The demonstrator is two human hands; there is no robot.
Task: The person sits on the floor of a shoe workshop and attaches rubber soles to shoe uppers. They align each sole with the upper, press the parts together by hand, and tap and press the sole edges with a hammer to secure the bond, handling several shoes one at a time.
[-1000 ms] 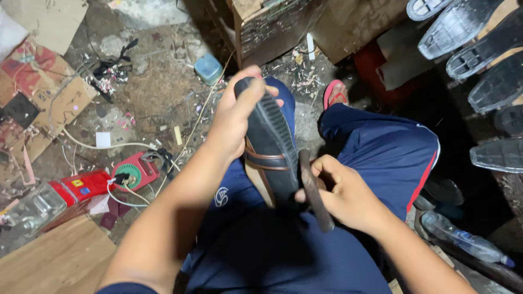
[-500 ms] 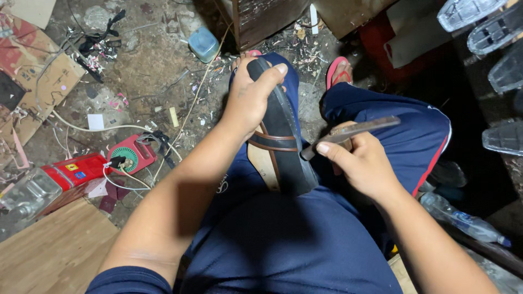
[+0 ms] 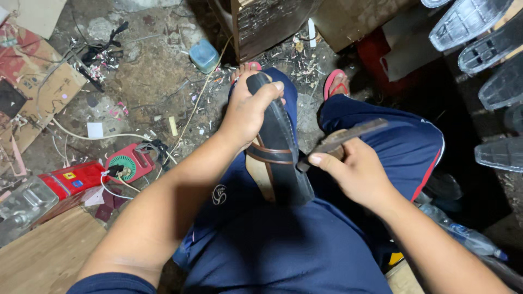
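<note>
Left grip is wrapped tight around the top end of the sandal, fingers curled over its toe, thumb side toward the lap. Sandal stands tilted on the person's lap, dark sole facing right, brown straps crossing its tan inner side, heel end pressed down into the blue trousers. Right grip is closed on a flat dark tool, thumb laid along it, the blade's near tip touching the sandal's sole edge about halfway down, its far end pointing up and right. So the sandal sits between both hands, left one above it, right one just beside it. Two feet in red flip-flops show past the knees on the littered floor. Off to the left on that floor: a red device with a round green grille, a red box just beside it, white cords trailing. Clear shoe soles line the upper right corner.
</note>
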